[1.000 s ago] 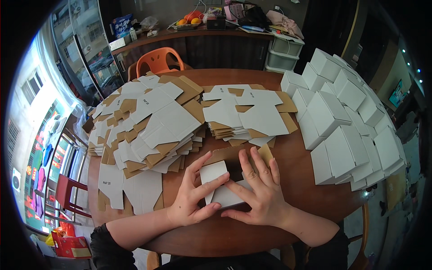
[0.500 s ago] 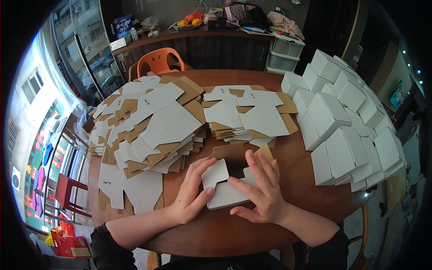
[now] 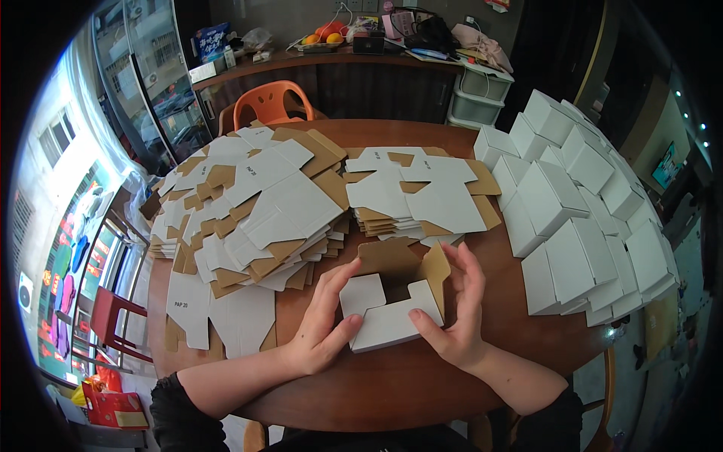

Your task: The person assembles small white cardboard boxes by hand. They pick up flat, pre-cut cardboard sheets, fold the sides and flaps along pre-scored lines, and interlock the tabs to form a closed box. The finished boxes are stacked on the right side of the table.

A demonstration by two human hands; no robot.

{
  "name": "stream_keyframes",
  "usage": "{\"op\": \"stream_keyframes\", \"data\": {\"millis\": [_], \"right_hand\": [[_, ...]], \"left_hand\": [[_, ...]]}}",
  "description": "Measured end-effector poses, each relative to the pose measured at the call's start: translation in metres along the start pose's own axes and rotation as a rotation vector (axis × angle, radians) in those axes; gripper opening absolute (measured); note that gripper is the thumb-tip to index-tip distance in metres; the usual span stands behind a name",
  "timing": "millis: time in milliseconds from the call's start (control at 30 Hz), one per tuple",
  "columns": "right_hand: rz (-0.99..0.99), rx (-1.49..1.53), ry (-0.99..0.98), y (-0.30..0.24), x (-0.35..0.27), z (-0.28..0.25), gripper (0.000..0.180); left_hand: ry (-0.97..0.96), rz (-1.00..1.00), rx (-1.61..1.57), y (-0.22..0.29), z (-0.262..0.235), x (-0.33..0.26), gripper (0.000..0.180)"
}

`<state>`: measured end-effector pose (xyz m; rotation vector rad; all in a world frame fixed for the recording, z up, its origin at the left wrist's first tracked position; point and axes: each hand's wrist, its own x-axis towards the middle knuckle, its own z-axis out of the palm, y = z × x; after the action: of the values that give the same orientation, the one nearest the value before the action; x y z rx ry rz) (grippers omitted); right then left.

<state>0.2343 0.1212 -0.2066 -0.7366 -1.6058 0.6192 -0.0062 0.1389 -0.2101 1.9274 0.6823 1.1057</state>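
In front of me on the table lies a partly folded white cardboard box [image 3: 393, 325] with brown inner faces. Its back panel and right side flap stand up, and the top is uncovered. My left hand [image 3: 325, 320] holds the left side, fingers along the outer wall and thumb at the front corner. On the other side my right hand [image 3: 461, 320] grips the box, with its fingers behind the raised brown flap [image 3: 435, 273] and its thumb pressed on the white front. A small white flap [image 3: 363, 295] shows beside my left fingers.
Flat cardboard blanks [image 3: 263, 203] are heaped at the left, with a smaller stack of blanks [image 3: 418, 184] at the middle back. Finished white boxes [image 3: 553, 192] are piled high on the right. An orange chair [image 3: 273, 99] stands beyond the wooden table [image 3: 339, 399].
My right hand has shifted from over the front of the box to its right side, and its thumb now rests on the front. The right flap stands more upright. My left hand stays put.
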Motion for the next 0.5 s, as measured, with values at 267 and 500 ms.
{"op": "stream_keyframes", "data": {"millis": [267, 500], "right_hand": [[-0.164, -0.282, -0.1, -0.005, 0.009, -0.009, 0.062], [-0.141, -0.302, -0.17, -0.008, 0.008, -0.008, 0.057]], "left_hand": [[0.0, -0.01, -0.035, 0.0, 0.0, 0.0, 0.072], [0.033, 0.008, -0.076, -0.004, -0.001, 0.002, 0.072]]}}
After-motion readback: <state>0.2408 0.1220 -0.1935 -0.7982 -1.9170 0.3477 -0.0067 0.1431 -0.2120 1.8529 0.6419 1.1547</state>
